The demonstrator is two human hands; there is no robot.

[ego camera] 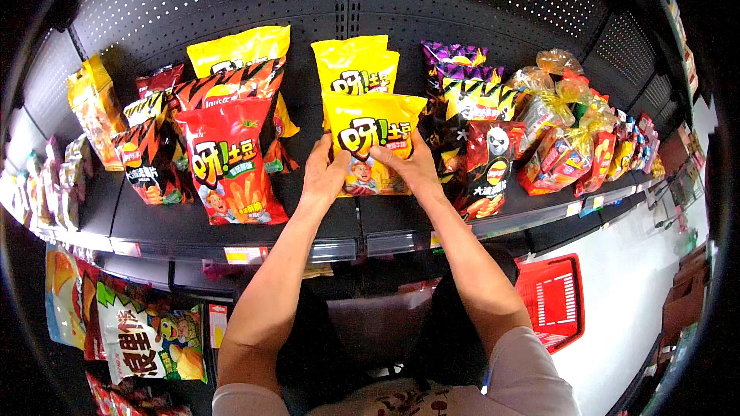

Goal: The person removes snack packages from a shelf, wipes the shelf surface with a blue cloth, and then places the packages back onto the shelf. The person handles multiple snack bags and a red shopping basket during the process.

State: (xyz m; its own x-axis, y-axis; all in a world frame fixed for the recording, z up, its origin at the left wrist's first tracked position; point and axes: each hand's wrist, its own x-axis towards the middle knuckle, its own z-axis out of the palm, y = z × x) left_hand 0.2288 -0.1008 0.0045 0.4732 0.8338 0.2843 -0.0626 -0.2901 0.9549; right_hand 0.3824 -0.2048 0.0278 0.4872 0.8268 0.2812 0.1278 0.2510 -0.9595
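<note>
Both of my hands grip a yellow snack bag (373, 127) upright at the front of the black shelf (312, 225). My left hand (325, 170) is on the bag's left edge, thumb on its front. On the right edge, my right hand (413, 167) holds it the same way; the fingers behind the bag are hidden. More yellow bags (352, 63) stand directly behind it. A red snack bag (231, 162) is to the left of my left hand. To the right of my right hand is a dark bag with a panda picture (494, 167).
Striped chip bags (231, 84), purple bags (454, 55) and clear-wrapped snack bundles (561, 150) line the shelf. Price tags (245, 255) run along its front edge. Below left, a lower shelf holds a white-and-green snack bag (150, 335). A red shopping basket (552, 300) is at the lower right.
</note>
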